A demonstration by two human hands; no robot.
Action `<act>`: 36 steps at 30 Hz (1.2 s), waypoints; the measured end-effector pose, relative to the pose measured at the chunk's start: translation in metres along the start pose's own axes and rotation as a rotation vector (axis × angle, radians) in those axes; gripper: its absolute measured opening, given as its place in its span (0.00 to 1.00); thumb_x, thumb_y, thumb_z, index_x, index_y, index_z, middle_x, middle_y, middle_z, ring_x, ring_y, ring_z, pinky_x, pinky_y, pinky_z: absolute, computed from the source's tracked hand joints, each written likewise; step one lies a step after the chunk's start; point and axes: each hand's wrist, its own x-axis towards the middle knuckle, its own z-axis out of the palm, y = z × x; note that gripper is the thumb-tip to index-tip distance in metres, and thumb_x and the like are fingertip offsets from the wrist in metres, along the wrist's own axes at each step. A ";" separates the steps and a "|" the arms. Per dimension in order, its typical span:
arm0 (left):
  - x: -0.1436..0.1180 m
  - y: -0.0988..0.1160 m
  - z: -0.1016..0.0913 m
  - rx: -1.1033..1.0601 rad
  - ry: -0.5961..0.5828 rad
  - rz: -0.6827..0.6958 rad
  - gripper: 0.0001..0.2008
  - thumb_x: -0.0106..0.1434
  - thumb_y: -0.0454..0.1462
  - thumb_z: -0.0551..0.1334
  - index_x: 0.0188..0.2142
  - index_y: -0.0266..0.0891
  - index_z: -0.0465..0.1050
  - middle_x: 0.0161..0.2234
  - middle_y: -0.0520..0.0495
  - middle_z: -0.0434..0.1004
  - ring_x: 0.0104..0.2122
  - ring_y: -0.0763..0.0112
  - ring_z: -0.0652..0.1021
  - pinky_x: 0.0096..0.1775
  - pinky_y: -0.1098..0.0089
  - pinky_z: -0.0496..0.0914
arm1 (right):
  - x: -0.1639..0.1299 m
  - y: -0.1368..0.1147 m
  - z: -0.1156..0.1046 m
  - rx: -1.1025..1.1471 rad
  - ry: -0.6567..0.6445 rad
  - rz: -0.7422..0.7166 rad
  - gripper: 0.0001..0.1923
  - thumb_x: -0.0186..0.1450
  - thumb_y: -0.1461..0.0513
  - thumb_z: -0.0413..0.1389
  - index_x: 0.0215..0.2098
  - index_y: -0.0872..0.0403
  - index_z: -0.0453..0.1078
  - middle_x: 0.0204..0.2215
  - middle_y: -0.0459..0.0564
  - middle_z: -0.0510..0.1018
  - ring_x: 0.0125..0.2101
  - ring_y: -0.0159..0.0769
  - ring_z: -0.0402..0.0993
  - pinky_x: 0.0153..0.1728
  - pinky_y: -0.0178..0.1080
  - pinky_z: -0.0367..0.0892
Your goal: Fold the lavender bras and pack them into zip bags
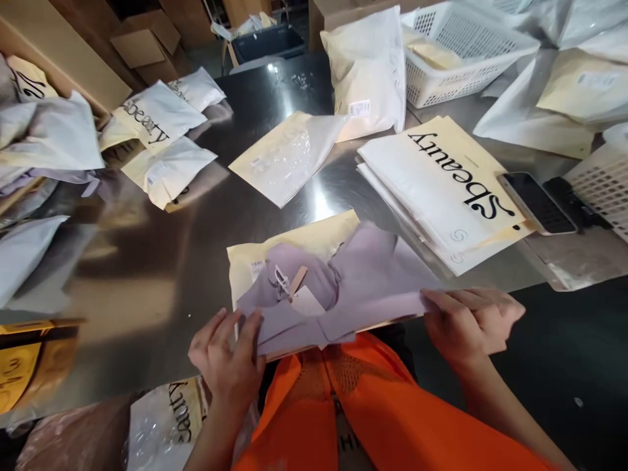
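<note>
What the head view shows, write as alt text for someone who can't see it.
A person's hands hold a lavender bra with a white tag, over a cream bag, at the near edge of a shiny metal table. Beyond, toward the right, are stacked printed bags, a phone and a white basket.

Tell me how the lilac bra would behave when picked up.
The lilac bra would probably flop and sag, since its thin-looking fabric lies in soft folds near the left hand. Its rounded cups may keep some shape. The white tag lying on it looks flat and light, so it could swing.
</note>
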 end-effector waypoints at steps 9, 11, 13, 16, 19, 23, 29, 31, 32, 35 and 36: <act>-0.043 0.011 0.001 -0.199 -0.373 -0.083 0.21 0.58 0.31 0.60 0.52 0.40 0.67 0.49 0.37 0.69 0.54 0.49 0.68 0.51 0.54 0.63 | -0.041 0.003 -0.011 0.251 -0.538 0.059 0.18 0.57 0.66 0.57 0.47 0.52 0.69 0.29 0.50 0.70 0.31 0.41 0.67 0.34 0.43 0.59; -0.029 0.004 -0.004 -0.368 -0.402 -0.129 0.20 0.61 0.40 0.61 0.52 0.39 0.67 0.50 0.37 0.70 0.53 0.51 0.69 0.51 0.55 0.64 | -0.023 0.007 -0.014 0.469 -0.735 0.072 0.23 0.59 0.62 0.56 0.53 0.53 0.68 0.36 0.53 0.71 0.37 0.44 0.68 0.37 0.43 0.61; -0.005 -0.004 -0.004 -0.429 -0.417 -0.242 0.15 0.64 0.46 0.58 0.45 0.39 0.71 0.42 0.41 0.74 0.45 0.58 0.73 0.45 0.61 0.67 | 0.001 0.005 -0.012 0.607 -0.749 0.089 0.19 0.63 0.61 0.55 0.52 0.53 0.69 0.41 0.54 0.72 0.40 0.43 0.69 0.40 0.43 0.63; 0.039 -0.006 0.010 -0.271 -0.606 -0.442 0.21 0.67 0.51 0.51 0.26 0.42 0.70 0.26 0.46 0.73 0.31 0.62 0.73 0.33 0.66 0.62 | 0.035 -0.016 0.006 0.511 -0.650 0.111 0.13 0.68 0.55 0.52 0.38 0.54 0.73 0.36 0.53 0.74 0.38 0.41 0.70 0.39 0.43 0.62; 0.073 0.002 0.030 -0.185 -0.880 -0.550 0.24 0.64 0.55 0.52 0.21 0.43 0.67 0.22 0.47 0.72 0.27 0.61 0.72 0.29 0.67 0.57 | 0.058 -0.047 0.034 0.264 -0.835 0.078 0.23 0.65 0.45 0.55 0.29 0.56 0.71 0.32 0.56 0.76 0.38 0.47 0.71 0.40 0.46 0.61; 0.077 0.006 0.037 -0.485 -0.695 -0.746 0.14 0.59 0.46 0.58 0.21 0.43 0.66 0.20 0.51 0.73 0.26 0.65 0.74 0.31 0.68 0.62 | 0.060 -0.067 0.048 0.477 -0.929 0.120 0.10 0.63 0.59 0.56 0.26 0.56 0.67 0.29 0.53 0.76 0.35 0.42 0.71 0.40 0.44 0.63; 0.039 0.008 0.007 -1.265 -0.022 -1.045 0.13 0.51 0.33 0.59 0.17 0.38 0.55 0.45 0.53 0.81 0.34 0.68 0.80 0.36 0.65 0.74 | 0.024 -0.036 0.010 1.309 -0.388 0.701 0.16 0.64 0.52 0.53 0.26 0.53 0.60 0.52 0.57 0.74 0.45 0.48 0.75 0.42 0.51 0.72; 0.029 0.016 -0.003 -1.258 0.028 -1.004 0.14 0.50 0.30 0.61 0.16 0.37 0.55 0.52 0.59 0.78 0.35 0.69 0.80 0.35 0.64 0.75 | 0.011 -0.028 -0.004 1.241 -0.220 0.732 0.19 0.63 0.50 0.55 0.24 0.53 0.58 0.60 0.56 0.67 0.53 0.56 0.71 0.47 0.59 0.70; 0.024 0.020 -0.008 -1.227 0.048 -0.960 0.14 0.50 0.30 0.61 0.16 0.38 0.56 0.54 0.62 0.76 0.36 0.68 0.80 0.34 0.63 0.75 | 0.004 -0.026 -0.010 1.189 -0.165 0.716 0.18 0.62 0.50 0.56 0.24 0.53 0.59 0.61 0.54 0.64 0.56 0.57 0.68 0.49 0.60 0.69; 0.010 0.030 -0.016 -1.077 0.071 -0.779 0.15 0.52 0.31 0.63 0.17 0.39 0.57 0.58 0.67 0.71 0.36 0.64 0.80 0.30 0.58 0.75 | -0.012 -0.026 -0.019 1.069 -0.129 0.631 0.14 0.63 0.55 0.56 0.25 0.52 0.60 0.63 0.49 0.61 0.61 0.57 0.62 0.50 0.60 0.69; 0.005 0.032 -0.017 -0.994 0.028 -0.709 0.15 0.53 0.33 0.63 0.18 0.40 0.57 0.61 0.67 0.67 0.35 0.64 0.80 0.29 0.57 0.75 | -0.016 -0.027 -0.021 1.022 -0.147 0.614 0.14 0.63 0.55 0.55 0.25 0.52 0.58 0.64 0.49 0.59 0.60 0.57 0.63 0.49 0.58 0.70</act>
